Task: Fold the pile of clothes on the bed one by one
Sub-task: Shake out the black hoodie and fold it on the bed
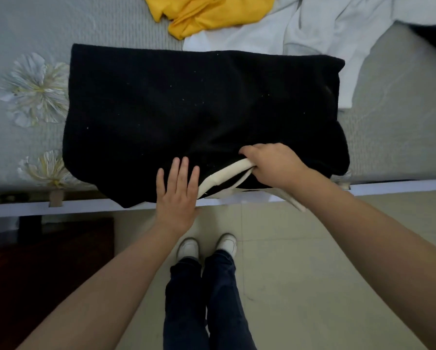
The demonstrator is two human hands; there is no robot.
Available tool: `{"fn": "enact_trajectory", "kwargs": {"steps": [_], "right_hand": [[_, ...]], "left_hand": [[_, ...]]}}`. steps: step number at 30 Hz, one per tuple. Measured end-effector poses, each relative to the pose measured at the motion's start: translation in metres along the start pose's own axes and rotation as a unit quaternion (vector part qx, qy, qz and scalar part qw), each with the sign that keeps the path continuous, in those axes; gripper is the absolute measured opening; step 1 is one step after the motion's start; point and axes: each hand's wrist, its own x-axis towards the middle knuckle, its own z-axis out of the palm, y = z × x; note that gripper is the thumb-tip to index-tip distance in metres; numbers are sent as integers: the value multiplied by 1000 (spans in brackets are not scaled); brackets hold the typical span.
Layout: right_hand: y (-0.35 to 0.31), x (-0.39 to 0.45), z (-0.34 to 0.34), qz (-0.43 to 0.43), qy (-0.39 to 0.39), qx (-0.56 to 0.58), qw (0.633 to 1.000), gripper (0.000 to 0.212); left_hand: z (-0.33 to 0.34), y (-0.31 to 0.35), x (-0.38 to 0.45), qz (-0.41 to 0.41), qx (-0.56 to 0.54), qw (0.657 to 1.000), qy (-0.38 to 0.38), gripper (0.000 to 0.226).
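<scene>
A black garment (186,109) lies spread flat on the bed, its near edge hanging a little over the bed's side. A cream-white band (224,176) runs along that near edge. My right hand (275,164) is closed around the band and the black fabric above it. My left hand (177,188) lies flat with fingers apart, pressing on the near edge of the garment just left of the band. Farther back lie a crumpled yellow garment (206,13) and a white garment (312,29).
The bed (30,29) has a grey sheet with pale flower prints at the left. Its white frame edge (85,205) runs across the view. A dark wooden cabinet (47,261) stands at the lower left. My legs and white shoes stand on the tiled floor (312,261).
</scene>
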Motion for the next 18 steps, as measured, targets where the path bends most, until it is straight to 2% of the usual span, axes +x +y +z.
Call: {"fn": "enact_trajectory", "kwargs": {"steps": [3,5,7,9,12,13,18], "right_hand": [[1,3,0,-2,-25,-26,999,39],[-2,-1,6,8,-3,-42,999,43],[-8,-13,21,-18,86,-56,995,52],[-13,-30,48,-26,187,-128,974,65],[-21,-42,90,6,164,-221,961,90],[-21,-38,100,13,169,-233,958,93],[-3,-4,120,-7,280,-250,927,68]], "left_hand": [[10,-7,2,17,8,998,57,97],[17,-17,9,43,13,993,106,80],[21,-23,15,71,9,987,144,59],[20,-25,18,89,-19,984,154,39],[11,-31,22,97,-49,981,162,33],[7,-33,22,106,-64,979,161,29],[-10,-37,18,112,-61,987,97,68]]}}
